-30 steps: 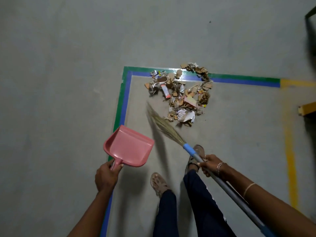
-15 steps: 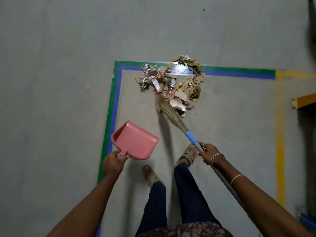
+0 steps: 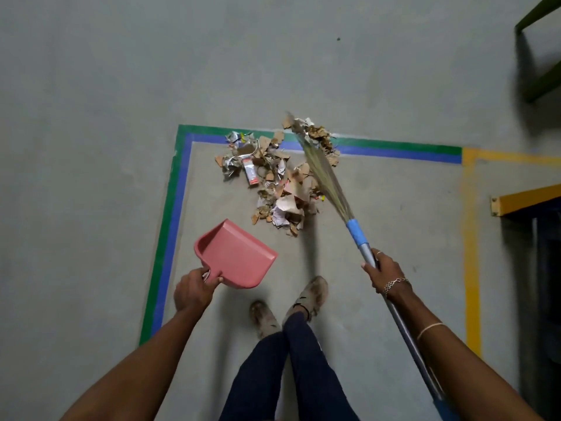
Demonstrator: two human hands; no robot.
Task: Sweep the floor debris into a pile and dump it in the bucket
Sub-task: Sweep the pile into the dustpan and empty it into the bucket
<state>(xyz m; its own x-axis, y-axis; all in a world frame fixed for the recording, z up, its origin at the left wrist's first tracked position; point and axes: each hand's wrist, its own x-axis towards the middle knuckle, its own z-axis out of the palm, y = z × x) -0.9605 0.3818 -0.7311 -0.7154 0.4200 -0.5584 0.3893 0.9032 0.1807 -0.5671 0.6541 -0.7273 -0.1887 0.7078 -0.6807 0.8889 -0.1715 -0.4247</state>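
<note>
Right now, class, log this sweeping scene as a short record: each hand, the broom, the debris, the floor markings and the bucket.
Debris: pile of torn cardboard and paper scraps, straddling the far tape line
Left hand: grips the handle of an empty pink plastic dustpan, on the pile's near side
Right hand: grips the grey metal handle of a grass-bristle broom
Bristles: lie across the pile's right side
Floor markings: green-and-blue tape corner; yellow tape to the right
Bucket: not in view

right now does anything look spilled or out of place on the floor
Only the debris pile: it sprawls loosely over the green and blue tape line, some scraps lying past it by the broom bristles. Nothing looks damaged.
</note>
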